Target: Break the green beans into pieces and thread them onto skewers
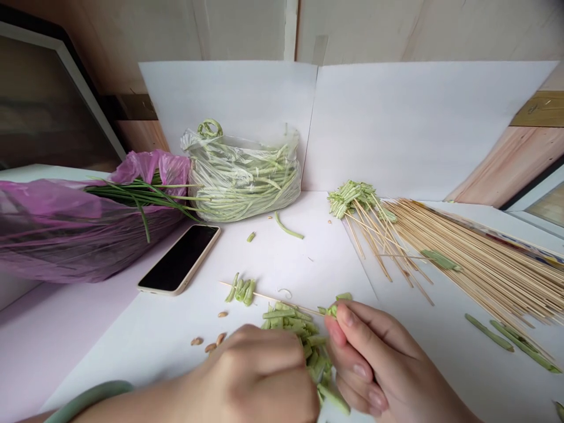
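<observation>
In the head view, a bamboo skewer (pixel 268 298) is held out low over the table, with 3 or 4 pale green long bean pieces (pixel 241 291) threaded along its far half and its near end still bare. The right hand (pixel 374 358) is curled, its fingertips (pixel 348 317) pinched on a bean piece (pixel 333 309) at the skewer's near end. The left hand (pixel 251 376) is closed into a loose fist, knuckles up, over a heap of cut bean pieces (pixel 295 335); what it grips is hidden. A bundle of loaded skewers (pixel 356 197) is laid on a spread of bare bamboo skewers (pixel 484 258), which remain in large number at the right. Long beans are packed in a clear plastic bag (pixel 240 176), beside green stalks (pixel 141 194) on a purple plastic bag (pixel 74 229). A phone in a cream case (pixel 178 258) and scattered brown seeds (pixel 207 346) are seen on the white table (pixel 132 352). White paper sheets (pixel 423 129) are fixed against a wood-panelled wall (pixel 533 158), and a green bangle (pixel 88 396) is worn on the left wrist.
</observation>
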